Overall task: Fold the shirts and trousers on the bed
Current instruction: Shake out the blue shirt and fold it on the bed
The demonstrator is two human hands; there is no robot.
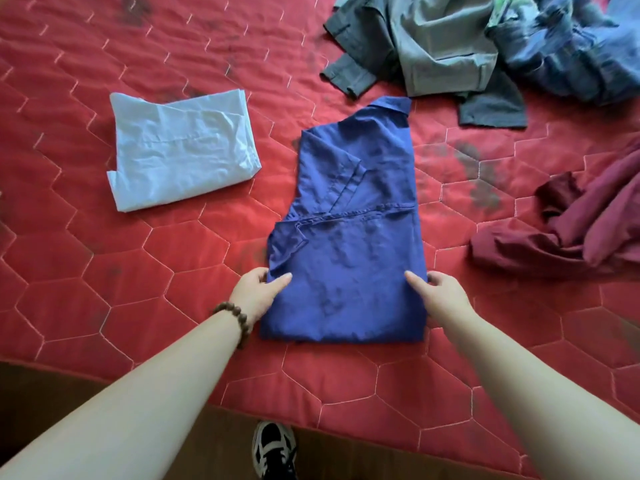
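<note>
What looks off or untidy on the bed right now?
Dark smudges mark the red quilt in several patches. The blue shirt both hands grip is folded skewed, its collar end narrower than its hem. Grey, denim and maroon garments lie crumpled, unfolded.

Both hands (258, 291) gripping blue shirt (349, 237)

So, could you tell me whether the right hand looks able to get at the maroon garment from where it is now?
Probably yes: the maroon garment lies on that side, with only bare quilt between, but the right hand is gripping the blue shirt.
</note>
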